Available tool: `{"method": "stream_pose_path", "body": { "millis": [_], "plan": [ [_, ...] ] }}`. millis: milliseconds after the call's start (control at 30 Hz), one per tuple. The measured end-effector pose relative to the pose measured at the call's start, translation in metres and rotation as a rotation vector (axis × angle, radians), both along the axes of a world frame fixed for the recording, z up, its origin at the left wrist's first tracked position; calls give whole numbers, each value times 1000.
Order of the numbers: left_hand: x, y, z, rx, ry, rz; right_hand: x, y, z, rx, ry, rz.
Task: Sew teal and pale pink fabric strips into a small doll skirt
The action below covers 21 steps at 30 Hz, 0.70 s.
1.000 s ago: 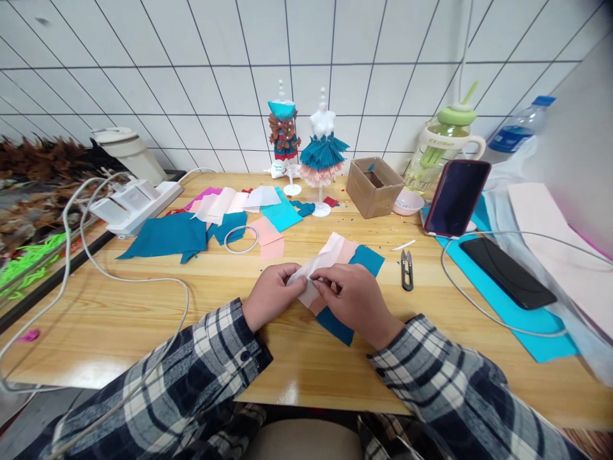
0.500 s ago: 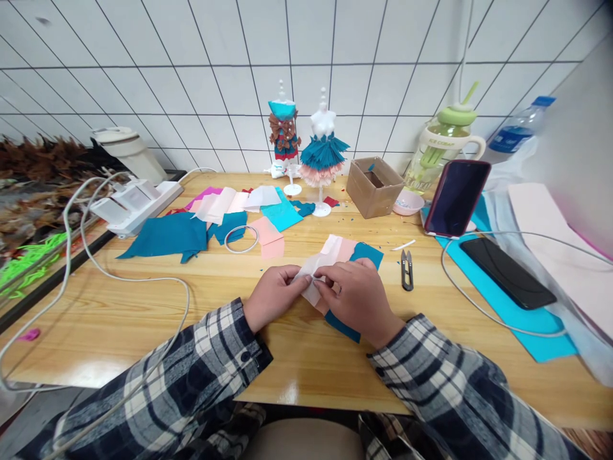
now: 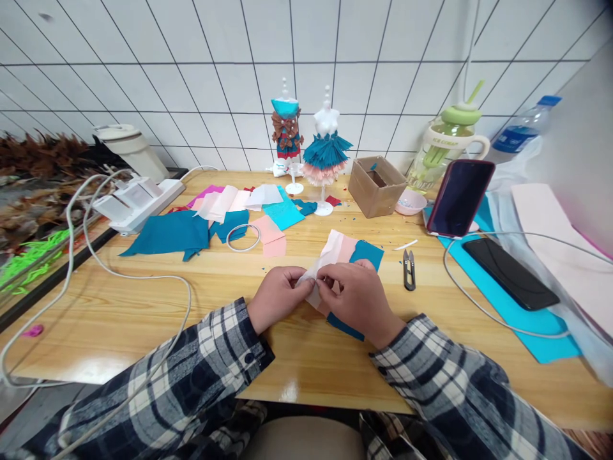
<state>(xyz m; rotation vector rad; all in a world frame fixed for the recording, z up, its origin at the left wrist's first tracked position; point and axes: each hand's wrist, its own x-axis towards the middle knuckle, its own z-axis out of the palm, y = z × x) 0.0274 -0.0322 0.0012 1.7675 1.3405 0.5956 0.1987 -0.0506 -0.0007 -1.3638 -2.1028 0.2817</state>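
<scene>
Between my two hands is a thin sheet of pale pink crepe paper [image 3: 331, 250], its near edge pinched. My left hand [image 3: 279, 295] is closed on the left end, thumb on top. My right hand [image 3: 357, 297] pinches the same edge close beside the left fingertips; whether it also holds something small is hidden. Salmon-pink paper [image 3: 348, 246] and teal paper [image 3: 368, 253] lie beneath, partly covered by my right hand. Thread snips [image 3: 409, 270] rest on the table to the right of that hand.
Two small dress forms [image 3: 327, 153] in paper clothes stand at the back, beside a cardboard box [image 3: 377, 186]. Paper scraps [image 3: 167, 234] and a ring [image 3: 243, 237] lie left. A propped phone [image 3: 460, 198], a flat phone [image 3: 510, 273] and a cable are right; a power strip [image 3: 143, 204] is left.
The pinched paper edge has folded up a little more between my fingers. Both hands stay in nearly the same place, and the whole view has shifted slightly.
</scene>
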Motion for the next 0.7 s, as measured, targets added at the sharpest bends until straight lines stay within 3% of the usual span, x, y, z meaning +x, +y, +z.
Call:
{"method": "stream_pose_path", "body": {
  "millis": [200,467,700],
  "plan": [
    [-1,0,1,17,-54,-18,2,4,-4,-158,260,-1],
    [-5,0,4,-58,-101,-105,20,21,-3,-202,572,-202],
    [-16,7,3,-128,-46,-177,41,41,-12,-237,656,-345]
  ]
}}
